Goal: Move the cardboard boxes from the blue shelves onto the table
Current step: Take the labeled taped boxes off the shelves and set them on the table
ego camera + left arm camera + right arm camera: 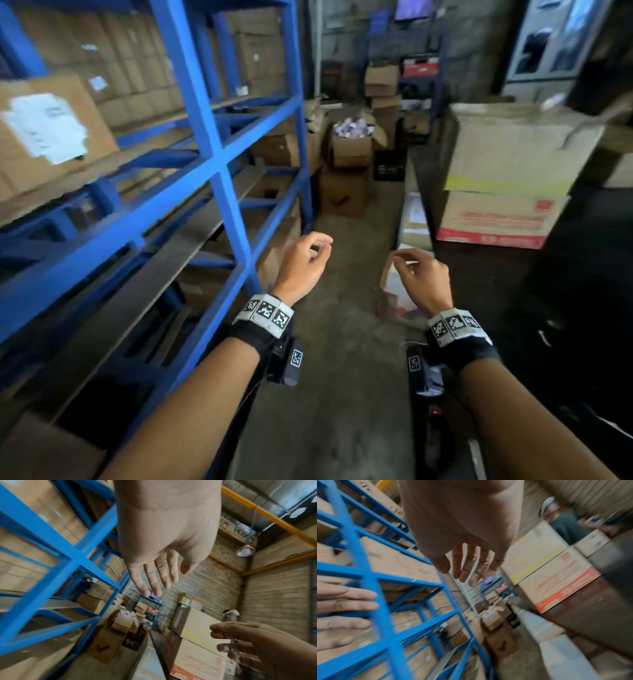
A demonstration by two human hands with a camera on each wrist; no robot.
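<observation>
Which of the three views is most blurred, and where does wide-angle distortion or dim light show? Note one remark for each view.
Right wrist: most blurred, the blue shelves and the stacked boxes smeared by motion. Left wrist: sharper, the left hand crisp, the shelf beams slanting steeply from wide-angle distortion. Head: edges soft, the box with the white label hazy, the dark table dim and short of detail.

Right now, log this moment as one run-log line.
left hand: empty, open | right hand: empty, open | blue shelves: boxes on them | table: two stacked boxes | step: between carries
</observation>
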